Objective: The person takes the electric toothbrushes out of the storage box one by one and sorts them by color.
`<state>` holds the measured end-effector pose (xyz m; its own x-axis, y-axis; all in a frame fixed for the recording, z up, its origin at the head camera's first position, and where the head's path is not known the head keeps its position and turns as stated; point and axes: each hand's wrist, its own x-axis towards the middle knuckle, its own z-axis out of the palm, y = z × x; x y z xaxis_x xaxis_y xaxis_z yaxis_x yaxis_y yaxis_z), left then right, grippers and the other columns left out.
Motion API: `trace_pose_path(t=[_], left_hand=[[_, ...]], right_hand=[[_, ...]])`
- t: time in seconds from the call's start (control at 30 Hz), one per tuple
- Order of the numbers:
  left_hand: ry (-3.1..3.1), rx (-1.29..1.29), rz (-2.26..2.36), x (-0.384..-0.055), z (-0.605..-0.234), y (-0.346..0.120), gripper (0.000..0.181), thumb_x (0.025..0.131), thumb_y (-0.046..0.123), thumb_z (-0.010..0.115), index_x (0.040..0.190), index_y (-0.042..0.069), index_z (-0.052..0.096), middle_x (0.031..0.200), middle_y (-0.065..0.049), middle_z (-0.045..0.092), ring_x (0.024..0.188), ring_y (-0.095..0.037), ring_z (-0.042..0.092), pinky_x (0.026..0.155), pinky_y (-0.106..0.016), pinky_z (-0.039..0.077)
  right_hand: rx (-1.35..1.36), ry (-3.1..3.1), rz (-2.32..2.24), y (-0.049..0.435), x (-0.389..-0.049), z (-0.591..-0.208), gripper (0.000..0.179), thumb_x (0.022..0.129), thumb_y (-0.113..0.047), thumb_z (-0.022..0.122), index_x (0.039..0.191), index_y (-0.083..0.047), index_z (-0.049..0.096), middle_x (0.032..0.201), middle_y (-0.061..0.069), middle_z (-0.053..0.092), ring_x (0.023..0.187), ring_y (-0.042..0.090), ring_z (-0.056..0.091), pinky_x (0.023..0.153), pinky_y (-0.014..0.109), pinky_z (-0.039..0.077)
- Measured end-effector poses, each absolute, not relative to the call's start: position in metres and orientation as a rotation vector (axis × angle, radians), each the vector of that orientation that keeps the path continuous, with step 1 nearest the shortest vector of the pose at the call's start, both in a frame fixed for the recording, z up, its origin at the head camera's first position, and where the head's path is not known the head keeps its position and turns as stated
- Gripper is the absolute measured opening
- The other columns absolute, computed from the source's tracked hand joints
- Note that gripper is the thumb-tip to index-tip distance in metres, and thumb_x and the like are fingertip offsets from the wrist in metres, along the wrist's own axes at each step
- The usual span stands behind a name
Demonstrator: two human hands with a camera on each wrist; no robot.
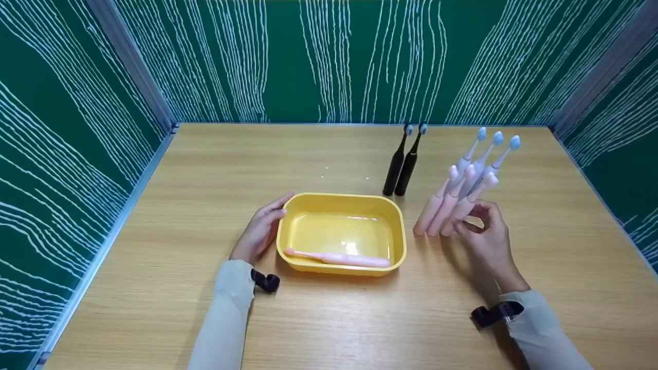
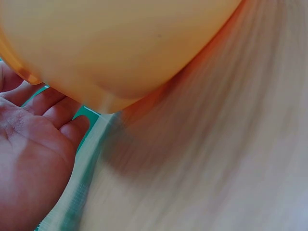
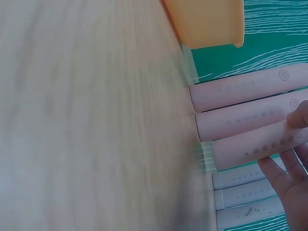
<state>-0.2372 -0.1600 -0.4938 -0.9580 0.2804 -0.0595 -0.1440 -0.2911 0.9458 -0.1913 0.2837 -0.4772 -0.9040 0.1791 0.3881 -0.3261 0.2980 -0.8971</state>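
A yellow plastic basin (image 1: 342, 200) stands in the middle of the table in the head view, with a pink electric toothbrush (image 1: 354, 260) lying along its near wall. My left hand (image 1: 261, 229) holds the basin's left side, thumb at the rim and fingers along the outer wall. To the basin's right, three pink electric toothbrushes stand upright in a row. My right hand (image 1: 486, 231) pinches the rightmost pink toothbrush (image 1: 459, 209) by its handle, between thumb and fingers. In the right wrist view its handle (image 3: 260, 144) shows a line of small marks, and part of this hand is out of frame.
Behind the pink ones stand three white toothbrushes (image 1: 480, 167) with light blue heads. Two black toothbrushes (image 1: 401, 167) stand beyond the basin's back right corner. Green panels (image 1: 288, 61) with white wavy lines enclose the wooden table (image 1: 231, 164) at the back and sides.
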Motion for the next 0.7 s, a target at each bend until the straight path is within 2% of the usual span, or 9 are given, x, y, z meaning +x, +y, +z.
trace_pose_path(t=[0.37,0.7], left_hand=[[1.680,0.174,2.325,-0.2367,-0.4926,-0.1603,0.051,0.096,0.004,0.041,0.147,-0.002,0.033,0.157,-0.014,0.028,0.145,-0.024,0.026,0.120,-0.036,0.023],[1.705,0.182,2.296,-0.2365,-0.4914,-0.1604,0.051,0.097,0.005,0.041,0.147,-0.001,0.034,0.158,-0.012,0.026,0.146,-0.023,0.023,0.121,-0.036,0.022]], right_hand=[[0.119,-2.250,1.632,0.2854,-0.1921,-0.4764,0.045,0.082,0.012,0.065,0.121,0.006,0.044,0.106,-0.009,0.054,0.101,0.003,0.056,0.084,0.012,0.052],[0.141,-2.246,1.614,0.2860,-0.1944,-0.4771,0.043,0.082,0.008,0.068,0.119,0.005,0.045,0.105,-0.008,0.055,0.100,0.002,0.057,0.083,0.012,0.053]])
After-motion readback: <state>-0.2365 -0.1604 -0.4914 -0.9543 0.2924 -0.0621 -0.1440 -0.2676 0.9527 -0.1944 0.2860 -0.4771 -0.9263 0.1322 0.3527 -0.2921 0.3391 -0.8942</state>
